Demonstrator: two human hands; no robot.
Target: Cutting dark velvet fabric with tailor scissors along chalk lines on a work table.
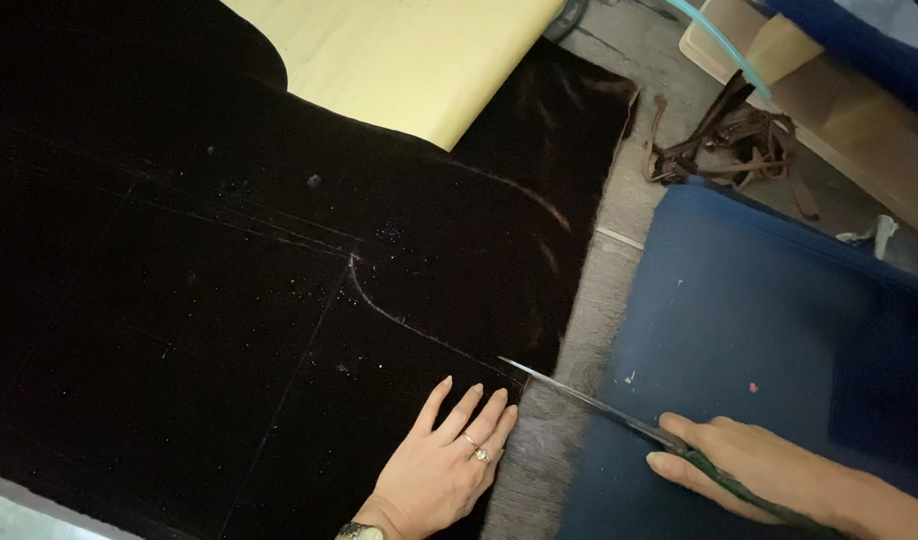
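The left hand (444, 462) lies flat, fingers spread, on the near right edge of the black cloth (229, 300) on the table (559, 400). The right hand (769, 470) is closed around the scissors (599, 408), whose blade tip touches the cloth edge, above a blue cloth (759, 300).

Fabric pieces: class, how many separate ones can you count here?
2: black fabric on the left under the left hand; blue fabric on the right. Others may lie beyond the frame.
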